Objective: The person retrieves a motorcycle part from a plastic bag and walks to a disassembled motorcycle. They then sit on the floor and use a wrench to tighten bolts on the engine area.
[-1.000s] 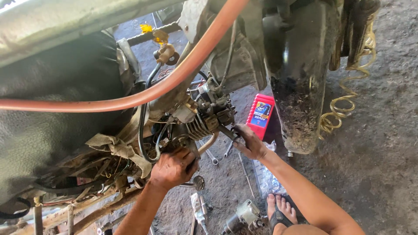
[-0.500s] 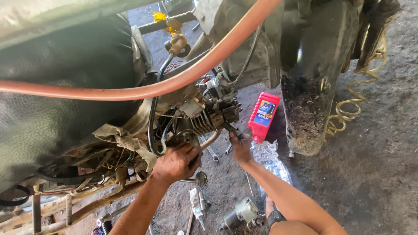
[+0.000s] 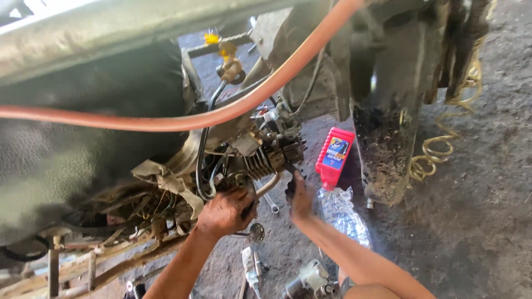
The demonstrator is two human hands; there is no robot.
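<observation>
- Since a second ago, right hand (image 3: 300, 195) has slid closer under the finned engine (image 3: 260, 158); fingers touch it, grip unclear.
- Left hand (image 3: 224, 211) is closed around the engine's underside.
- Red oil bottle (image 3: 334, 156) stands just beside.

hose (image 3: 221, 113) over engine (image 3: 260, 158) | bottle (image 3: 334, 156) right of engine | wrench (image 3: 270, 202) below

Two hands (image 3: 224, 213), one engine (image 3: 260, 158), one red bottle (image 3: 333, 156), one orange hose (image 3: 166, 122)

Both hands on engine (image 3: 260, 158) — orange hose (image 3: 221, 116) overhead
</observation>
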